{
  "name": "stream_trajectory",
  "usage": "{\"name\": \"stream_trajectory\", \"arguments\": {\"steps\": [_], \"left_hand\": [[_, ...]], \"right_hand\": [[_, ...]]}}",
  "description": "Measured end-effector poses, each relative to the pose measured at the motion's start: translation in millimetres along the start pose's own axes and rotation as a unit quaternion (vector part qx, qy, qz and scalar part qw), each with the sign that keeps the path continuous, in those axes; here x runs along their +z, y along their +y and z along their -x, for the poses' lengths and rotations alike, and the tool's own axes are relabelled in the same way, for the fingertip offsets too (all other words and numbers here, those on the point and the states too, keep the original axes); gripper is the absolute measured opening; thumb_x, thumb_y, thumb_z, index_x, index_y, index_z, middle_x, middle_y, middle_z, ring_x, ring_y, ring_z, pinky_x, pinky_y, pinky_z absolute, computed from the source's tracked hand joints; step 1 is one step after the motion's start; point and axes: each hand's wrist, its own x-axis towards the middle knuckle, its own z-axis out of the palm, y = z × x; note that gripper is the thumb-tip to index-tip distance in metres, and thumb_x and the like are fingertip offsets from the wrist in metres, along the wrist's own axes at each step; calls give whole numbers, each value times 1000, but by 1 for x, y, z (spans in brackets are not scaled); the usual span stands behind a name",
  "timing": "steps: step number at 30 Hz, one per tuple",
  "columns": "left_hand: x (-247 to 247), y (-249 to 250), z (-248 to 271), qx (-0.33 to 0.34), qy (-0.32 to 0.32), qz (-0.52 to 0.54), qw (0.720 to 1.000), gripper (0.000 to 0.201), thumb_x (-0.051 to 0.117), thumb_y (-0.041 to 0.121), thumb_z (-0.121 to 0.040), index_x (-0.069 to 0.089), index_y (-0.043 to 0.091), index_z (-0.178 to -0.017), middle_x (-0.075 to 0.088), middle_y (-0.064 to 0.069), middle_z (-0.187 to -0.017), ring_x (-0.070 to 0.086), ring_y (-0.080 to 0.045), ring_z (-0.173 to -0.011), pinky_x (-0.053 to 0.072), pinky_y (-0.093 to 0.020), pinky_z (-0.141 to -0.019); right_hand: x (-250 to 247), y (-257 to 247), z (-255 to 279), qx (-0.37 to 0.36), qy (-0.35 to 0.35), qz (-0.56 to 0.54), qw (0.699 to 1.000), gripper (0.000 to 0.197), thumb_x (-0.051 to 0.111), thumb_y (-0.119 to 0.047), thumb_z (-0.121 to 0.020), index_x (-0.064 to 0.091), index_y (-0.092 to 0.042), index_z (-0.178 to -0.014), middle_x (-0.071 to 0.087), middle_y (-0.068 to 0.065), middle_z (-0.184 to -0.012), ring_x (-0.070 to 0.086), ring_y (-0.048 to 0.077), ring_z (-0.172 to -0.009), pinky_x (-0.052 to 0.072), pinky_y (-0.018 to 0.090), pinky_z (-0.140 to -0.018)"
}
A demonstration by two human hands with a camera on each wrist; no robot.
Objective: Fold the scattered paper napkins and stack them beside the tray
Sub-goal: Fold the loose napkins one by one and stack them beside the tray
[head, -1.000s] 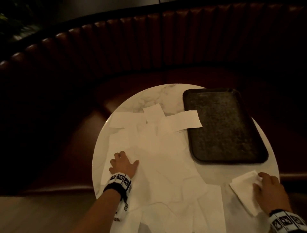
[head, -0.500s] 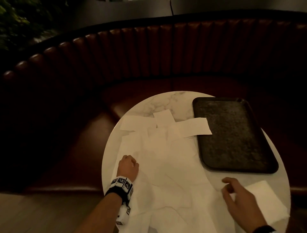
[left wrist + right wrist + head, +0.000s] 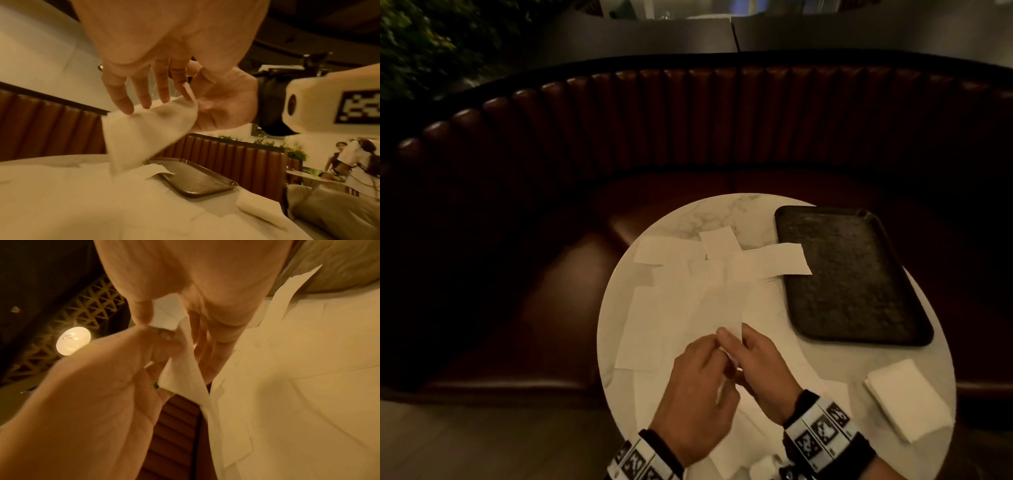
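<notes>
Left of the dark tray, loose napkins cover the round table, the left hand and right hand both pinch one lifted napkin, and folded napkins lie just below the tray.

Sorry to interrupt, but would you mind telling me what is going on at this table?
A person is folding paper napkins. Both the left hand and the right hand pinch one raised napkin above the round table. Loose napkins cover the table left of the dark tray. A folded napkin lies near the tray's near end.
</notes>
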Motion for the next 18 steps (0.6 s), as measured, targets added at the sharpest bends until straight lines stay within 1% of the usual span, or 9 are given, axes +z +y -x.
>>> {"name": "stream_trajectory", "arguments": {"steps": [3, 6, 8, 10, 11, 12, 14, 16, 18], "left_hand": [[-4, 14, 15, -8, 33, 15, 999, 15, 52, 37, -91, 58, 31, -103, 49, 17, -130, 42, -3, -127, 35, -25, -100], [-16, 16, 20, -145, 103, 153, 972, 18, 46, 53, -93, 52, 41, -105, 49, 21, -126, 45, -1, -122, 37, -21, -96], [-22, 16, 14, -253, 53, 309, 915, 27, 51, 56, -92, 49, 41, -114, 57, 14, -123, 56, -2, -113, 47, -24, -91], [-20, 17, 7, -310, -17, 475, 823, 39, 66, 44, -87, 50, 30, -120, 68, -3, -116, 66, -19, -106, 55, -35, -88], [-19, 18, 5, -312, -30, 513, 799, 44, 72, 36, -84, 51, 24, -121, 71, -9, -112, 68, -27, -104, 57, -41, -86], [-18, 20, 3, -302, -32, 520, 798, 49, 75, 31, -80, 52, 18, -121, 73, -12, -109, 69, -32, -102, 58, -44, -85], [-15, 23, 0, -268, -14, 483, 833, 51, 77, 28, -73, 55, 17, -118, 73, -12, -107, 71, -32, -97, 58, -43, -80], [-16, 26, -2, -238, 8, 451, 860, 46, 74, 24, -75, 54, 26, -117, 73, -10, -103, 72, -26, -92, 58, -38, -76], [-19, 28, -4, -207, 6, 443, 872, 55, 72, 18, -79, 48, 38, -124, 70, -7, -103, 72, -24, -93, 59, -39, -77]], "right_hand": [[-5, -2, 18, -10, 53, -9, 998, 23, 58, -25, -94, 69, -5, -93, 72, 15, -90, 66, 26, -83, 54, 39, -76], [-18, -7, 38, 8, 59, -40, 997, 23, 52, -17, -97, 72, -6, -95, 73, 17, -98, 69, 32, -91, 54, 45, -83], [-26, -10, 50, 18, 42, -76, 996, 23, 50, -14, -98, 71, -4, -101, 73, 18, -102, 70, 31, -93, 57, 42, -82], [-33, -13, 59, 30, 28, -118, 992, 24, 48, -11, -97, 68, -3, -107, 73, 17, -106, 70, 30, -96, 58, 36, -78], [-35, -13, 62, 33, 25, -131, 990, 24, 48, -9, -97, 67, -3, -110, 72, 17, -107, 70, 30, -98, 58, 34, -77], [-37, -14, 65, 32, 23, -134, 990, 24, 47, -6, -97, 65, -3, -112, 72, 16, -109, 70, 30, -99, 59, 34, -77], [-41, -15, 68, 19, 23, -99, 995, 26, 47, -2, -96, 64, -7, -115, 72, 11, -111, 69, 27, -102, 59, 34, -80], [-44, -18, 72, 0, 27, -45, 999, 30, 48, 1, -95, 64, -14, -116, 73, 5, -111, 70, 23, -101, 58, 36, -81], [-47, -23, 75, -14, 37, -16, 999, 31, 49, 3, -94, 64, -16, -114, 74, 3, -109, 70, 22, -100, 57, 37, -82]]}}
